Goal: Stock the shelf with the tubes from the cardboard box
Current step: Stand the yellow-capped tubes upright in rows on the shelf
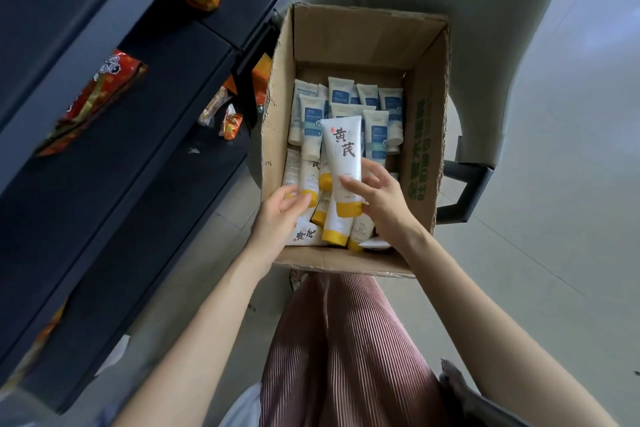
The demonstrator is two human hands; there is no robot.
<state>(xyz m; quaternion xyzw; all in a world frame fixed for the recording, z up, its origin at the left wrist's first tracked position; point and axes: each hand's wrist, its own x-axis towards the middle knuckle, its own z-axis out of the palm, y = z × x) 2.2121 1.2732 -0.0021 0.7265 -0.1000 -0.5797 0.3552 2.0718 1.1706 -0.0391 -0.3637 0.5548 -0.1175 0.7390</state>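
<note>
Right hand (377, 198) grips tube (343, 152) (cap down); left hand (280, 208) seemingly touches another tube (309, 180).

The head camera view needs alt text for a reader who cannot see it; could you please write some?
A person's right hand holds a white, yellow-capped tube over an open cardboard box, while the left hand touches other tubes inside. A dark shelf with snack packets stands on the person's left.
</note>
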